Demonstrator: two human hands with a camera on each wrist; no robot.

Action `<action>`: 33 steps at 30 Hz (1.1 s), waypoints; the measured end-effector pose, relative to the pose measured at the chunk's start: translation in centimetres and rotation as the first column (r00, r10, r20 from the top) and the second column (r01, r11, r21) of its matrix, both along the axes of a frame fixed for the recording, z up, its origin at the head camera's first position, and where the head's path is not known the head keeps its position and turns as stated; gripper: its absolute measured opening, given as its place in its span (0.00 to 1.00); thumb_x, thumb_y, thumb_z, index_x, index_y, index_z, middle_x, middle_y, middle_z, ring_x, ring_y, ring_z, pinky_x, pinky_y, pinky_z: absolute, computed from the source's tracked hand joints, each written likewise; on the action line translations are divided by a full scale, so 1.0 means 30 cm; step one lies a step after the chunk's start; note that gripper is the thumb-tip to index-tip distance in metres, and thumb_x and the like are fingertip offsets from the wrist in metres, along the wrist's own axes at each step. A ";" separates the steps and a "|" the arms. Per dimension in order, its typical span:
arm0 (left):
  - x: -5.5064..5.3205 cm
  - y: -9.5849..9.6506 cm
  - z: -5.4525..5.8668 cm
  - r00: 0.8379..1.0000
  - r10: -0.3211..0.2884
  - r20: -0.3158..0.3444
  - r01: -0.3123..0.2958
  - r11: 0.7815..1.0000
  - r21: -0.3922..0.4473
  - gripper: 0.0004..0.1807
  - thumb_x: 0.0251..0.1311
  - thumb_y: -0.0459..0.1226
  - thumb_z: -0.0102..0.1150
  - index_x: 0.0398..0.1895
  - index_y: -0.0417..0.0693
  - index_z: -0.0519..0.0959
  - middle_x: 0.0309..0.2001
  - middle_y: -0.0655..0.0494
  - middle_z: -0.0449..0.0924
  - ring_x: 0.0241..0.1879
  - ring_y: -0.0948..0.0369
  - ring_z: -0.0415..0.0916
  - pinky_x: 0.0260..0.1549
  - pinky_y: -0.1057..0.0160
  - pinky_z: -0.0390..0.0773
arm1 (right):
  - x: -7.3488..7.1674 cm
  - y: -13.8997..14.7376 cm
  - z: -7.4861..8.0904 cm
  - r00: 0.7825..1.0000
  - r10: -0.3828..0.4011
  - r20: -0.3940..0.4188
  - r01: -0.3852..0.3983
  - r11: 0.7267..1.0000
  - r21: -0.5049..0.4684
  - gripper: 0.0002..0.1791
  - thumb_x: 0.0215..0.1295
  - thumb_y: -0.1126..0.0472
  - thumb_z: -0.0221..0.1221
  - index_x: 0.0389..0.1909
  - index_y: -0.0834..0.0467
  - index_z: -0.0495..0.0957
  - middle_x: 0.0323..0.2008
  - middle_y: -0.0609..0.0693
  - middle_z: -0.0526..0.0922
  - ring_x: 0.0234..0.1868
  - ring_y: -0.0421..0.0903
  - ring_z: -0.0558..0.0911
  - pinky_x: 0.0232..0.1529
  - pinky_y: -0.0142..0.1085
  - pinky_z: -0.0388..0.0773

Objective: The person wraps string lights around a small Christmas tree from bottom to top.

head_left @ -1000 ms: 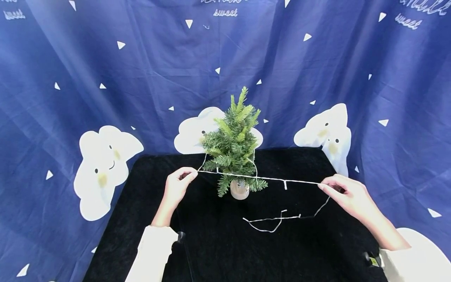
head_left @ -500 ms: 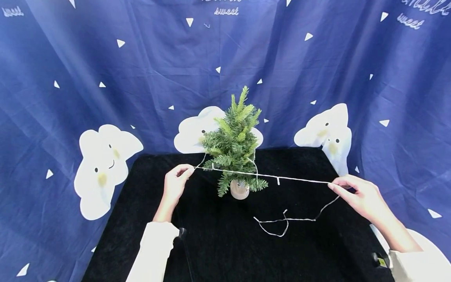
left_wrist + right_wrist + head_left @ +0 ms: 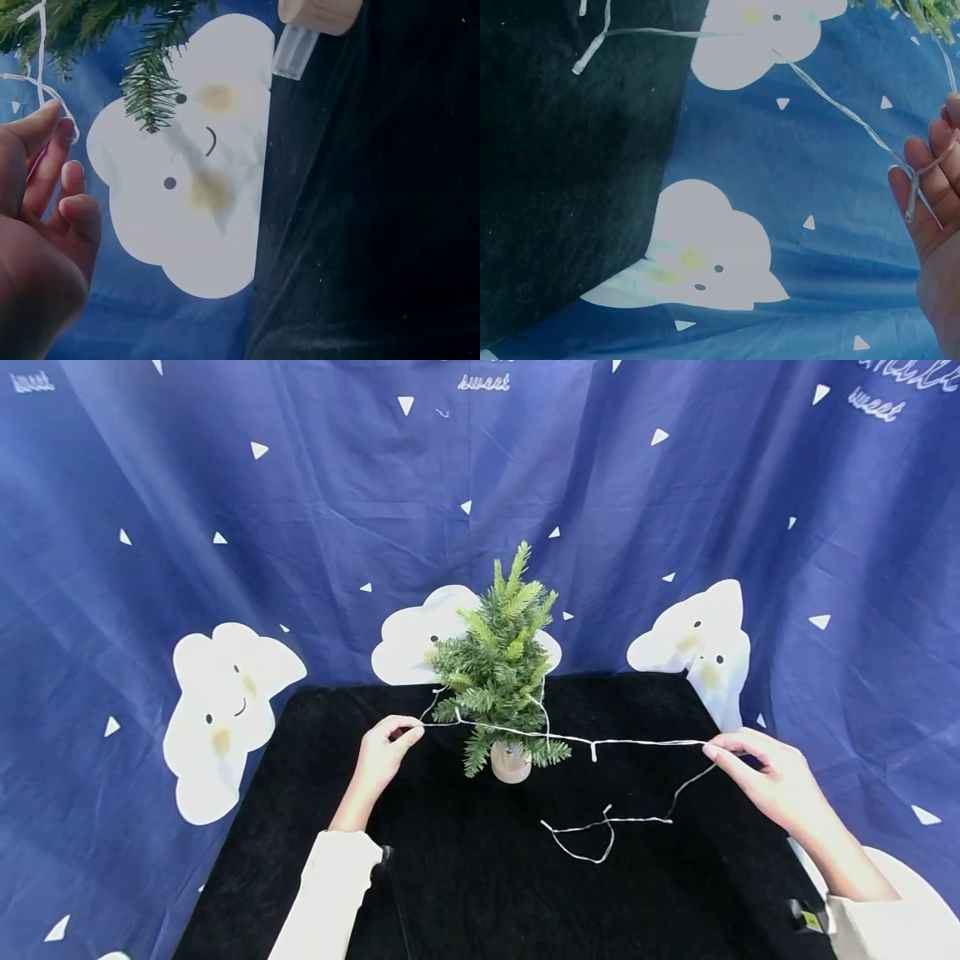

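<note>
I have the left hand [image 3: 378, 756] and the right hand [image 3: 761, 772] each pinching a thin white light string [image 3: 648, 742] with small tube-shaped bulbs [image 3: 594, 751]. The string spans nearly straight in front of the lower branches of a small green artificial tree [image 3: 495, 668] on a round pale wooden base [image 3: 511, 764]; whether the span touches the needles, I cannot tell. From the left hand it slants up toward the branches; another length hangs at the tree's right.

Technique, my judgement: light tension only, span laid among the needles rather than over the tips, bulbs seated one by one. A sharp pull could tip the tree. The loose tail [image 3: 637, 819] may snag on its own loop, so feed it slowly.

Room: the black cloth-covered table [image 3: 465, 877] gives space in front of the base. A blue curtain with white clouds [image 3: 337, 552] hangs beyond its back edge. The right hand overlaps the right edge in the head view; I would swing inward there. Bare cloth lies left of the left hand.
</note>
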State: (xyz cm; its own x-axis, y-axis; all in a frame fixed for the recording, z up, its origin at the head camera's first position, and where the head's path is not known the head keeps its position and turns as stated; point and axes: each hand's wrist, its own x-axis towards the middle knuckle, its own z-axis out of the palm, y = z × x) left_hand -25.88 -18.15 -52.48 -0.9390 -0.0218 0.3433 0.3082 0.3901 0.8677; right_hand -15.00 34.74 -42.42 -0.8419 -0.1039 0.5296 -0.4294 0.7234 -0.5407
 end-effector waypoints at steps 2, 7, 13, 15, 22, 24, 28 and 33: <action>0.007 0.005 0.009 0.999 -0.033 -0.016 0.032 0.999 -0.029 0.06 0.60 0.34 0.70 0.40 0.46 0.87 0.40 0.50 0.85 0.35 0.61 0.73 0.37 0.72 0.70 | 0.006 -0.003 0.010 1.000 -0.023 0.005 0.023 0.999 -0.022 0.10 0.59 0.71 0.67 0.34 0.50 0.86 0.33 0.24 0.82 0.41 0.17 0.76 0.48 0.12 0.63; 0.009 0.013 0.006 0.994 -0.107 -0.033 0.104 0.991 -0.088 0.05 0.61 0.37 0.69 0.39 0.49 0.88 0.41 0.54 0.86 0.38 0.63 0.74 0.39 0.69 0.72 | 0.035 0.008 0.027 0.993 -0.092 -0.067 0.085 0.991 -0.104 0.08 0.57 0.72 0.68 0.32 0.56 0.85 0.33 0.20 0.81 0.43 0.18 0.77 0.50 0.12 0.63; 0.013 0.054 0.018 0.983 -0.166 -0.082 0.140 0.955 -0.262 0.05 0.63 0.41 0.67 0.39 0.55 0.88 0.41 0.64 0.86 0.39 0.61 0.75 0.39 0.64 0.73 | 0.071 0.043 0.029 0.979 -0.189 -0.081 0.171 0.966 -0.196 0.06 0.55 0.73 0.68 0.32 0.61 0.85 0.31 0.20 0.81 0.38 0.21 0.78 0.46 0.15 0.65; 0.019 0.073 0.027 0.979 -0.179 -0.093 0.140 0.935 -0.326 0.05 0.63 0.42 0.67 0.39 0.57 0.88 0.41 0.66 0.85 0.39 0.62 0.75 0.39 0.63 0.73 | 0.083 0.056 0.027 0.974 -0.220 -0.061 0.201 0.953 -0.225 0.05 0.56 0.73 0.68 0.33 0.62 0.85 0.30 0.21 0.82 0.35 0.22 0.78 0.45 0.16 0.65; 0.041 0.134 0.050 0.976 -0.208 -0.067 0.159 0.888 -0.432 0.07 0.64 0.44 0.66 0.44 0.62 0.87 0.46 0.68 0.85 0.42 0.67 0.75 0.44 0.59 0.77 | 0.115 0.102 0.020 0.948 -0.313 -0.052 0.290 0.922 -0.255 0.04 0.57 0.72 0.68 0.34 0.65 0.85 0.29 0.20 0.81 0.32 0.22 0.77 0.43 0.16 0.65; 0.052 0.154 0.058 0.974 -0.201 -0.102 0.136 0.884 -0.447 0.07 0.64 0.44 0.65 0.44 0.62 0.87 0.46 0.69 0.85 0.42 0.68 0.76 0.43 0.60 0.77 | 0.121 0.109 0.021 0.941 -0.334 -0.050 0.311 0.916 -0.254 0.04 0.58 0.71 0.68 0.34 0.65 0.84 0.29 0.19 0.80 0.32 0.21 0.77 0.43 0.16 0.65; 0.098 0.220 0.108 0.954 -0.202 -0.223 0.080 0.884 -0.460 0.05 0.63 0.44 0.66 0.41 0.63 0.87 0.42 0.70 0.85 0.38 0.68 0.77 0.38 0.63 0.77 | 0.126 0.111 0.023 0.940 -0.337 -0.047 0.316 0.915 -0.251 0.04 0.58 0.71 0.68 0.34 0.65 0.85 0.29 0.19 0.80 0.32 0.21 0.77 0.41 0.16 0.65; 0.154 0.389 0.230 0.895 -0.277 -0.351 0.091 0.882 -0.463 0.05 0.63 0.47 0.65 0.40 0.66 0.87 0.40 0.72 0.85 0.40 0.71 0.79 0.38 0.67 0.78 | 0.119 0.101 0.020 0.954 -0.293 -0.057 0.271 0.930 -0.247 0.06 0.56 0.74 0.68 0.34 0.65 0.85 0.29 0.21 0.81 0.32 0.22 0.76 0.41 0.16 0.65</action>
State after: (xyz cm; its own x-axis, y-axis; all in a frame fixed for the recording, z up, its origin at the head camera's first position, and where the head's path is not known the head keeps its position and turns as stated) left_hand -21.24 -6.49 -45.57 -0.6917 0.3717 0.6192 0.6909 0.5903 0.4175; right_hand -11.43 37.78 -41.81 -0.7654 0.2670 0.5856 -0.2814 0.6795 -0.6775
